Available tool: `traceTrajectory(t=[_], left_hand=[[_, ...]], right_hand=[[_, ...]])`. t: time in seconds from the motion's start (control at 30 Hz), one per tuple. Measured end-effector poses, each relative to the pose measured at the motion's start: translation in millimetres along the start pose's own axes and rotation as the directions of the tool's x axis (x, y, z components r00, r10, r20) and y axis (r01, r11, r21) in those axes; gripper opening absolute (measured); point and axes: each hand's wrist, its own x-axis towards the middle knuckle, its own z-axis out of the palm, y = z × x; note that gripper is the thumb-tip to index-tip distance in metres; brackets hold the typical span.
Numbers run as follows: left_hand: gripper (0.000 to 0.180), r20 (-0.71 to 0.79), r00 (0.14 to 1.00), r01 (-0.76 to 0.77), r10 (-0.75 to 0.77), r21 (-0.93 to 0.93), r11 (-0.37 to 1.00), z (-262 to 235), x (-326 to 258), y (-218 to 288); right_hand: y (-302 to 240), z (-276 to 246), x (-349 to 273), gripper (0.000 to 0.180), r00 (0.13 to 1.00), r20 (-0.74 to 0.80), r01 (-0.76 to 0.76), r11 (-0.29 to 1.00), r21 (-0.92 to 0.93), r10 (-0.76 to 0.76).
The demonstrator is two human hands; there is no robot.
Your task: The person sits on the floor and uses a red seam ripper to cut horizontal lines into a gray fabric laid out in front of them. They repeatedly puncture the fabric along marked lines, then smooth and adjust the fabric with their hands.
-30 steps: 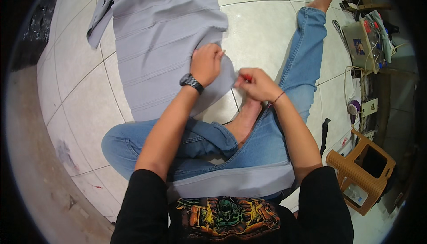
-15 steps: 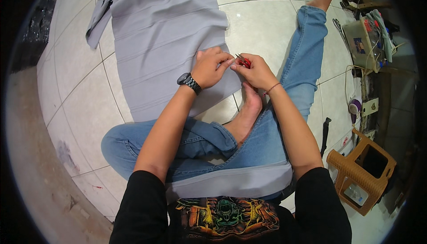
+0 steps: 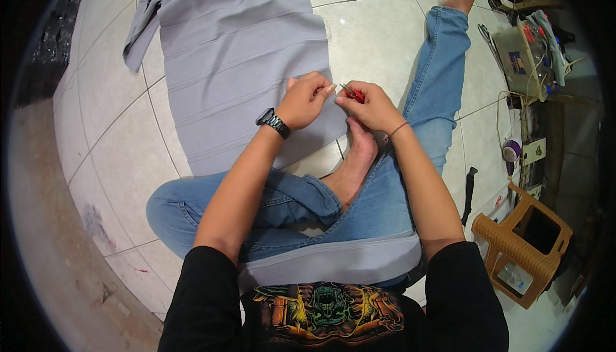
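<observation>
A long piece of grey fabric (image 3: 237, 89) with sewn seams across it lies over the floor in front of me. At its right edge my left hand (image 3: 307, 100) is closed, thumb and forefinger pinching the fabric's border; any thread there is too small to make out. Close beside those fingertips, my right hand (image 3: 371, 105) is closed around small red-handled thread snips (image 3: 354, 93). Their pointed dark blades stick out toward my left fingers. A black watch (image 3: 273, 121) is on my left wrist, and my bare foot (image 3: 360, 156) rests just below the right hand.
My jeans-clad right leg (image 3: 433, 76) stretches forward along the right side of the tiled floor (image 3: 366, 38). Beyond it stand a plastic bin (image 3: 516, 63) of mixed items, a purple-and-white device (image 3: 511, 152) and a brown woven-pattern plastic stool (image 3: 500, 224). A black strap-like object (image 3: 470, 192) lies nearby.
My hands have drawn slightly apart, leaving a small gap between the fingertips. The snips have turned a little within my right hand. The fabric lies almost as before.
</observation>
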Motion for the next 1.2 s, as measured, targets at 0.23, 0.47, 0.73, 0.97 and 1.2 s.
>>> traceTrajectory(t=[0.23, 0.47, 0.73, 0.97, 1.2], left_hand=[[0.02, 0.033, 0.999, -0.006, 0.007, -0.028, 1.0, -2.0, 0.2, 2.0], [0.022, 0.006, 0.999, -0.045, 0.045, -0.004, 0.999, -1.3, 1.6, 2.8], [0.026, 0.03, 0.999, -0.03, 0.03, 0.005, 1.0, -2.2, 1.7, 4.4], [0.027, 0.044, 0.999, -0.019, 0.019, 0.004, 1.0, -1.9, 1.4, 6.1], [0.026, 0.053, 0.999, 0.001, -0.001, 0.015, 1.0, -2.5, 1.9, 7.3]], right_hand=[[8.8, -22.9, 11.3, 0.049, 0.992, 0.101, -0.09, 0.978, 0.189, 0.072], [5.0, -28.7, 14.5, 0.051, 0.969, 0.221, -0.111, 0.994, -0.001, 0.109], [2.1, -26.5, 17.3, 0.053, 0.978, 0.195, -0.064, 0.997, -0.04, 0.071], [2.5, -27.8, 17.3, 0.053, 0.98, 0.18, -0.073, 0.993, -0.091, 0.089], [0.8, -28.5, 17.8, 0.052, 0.979, 0.191, -0.056, 0.995, -0.086, 0.072]])
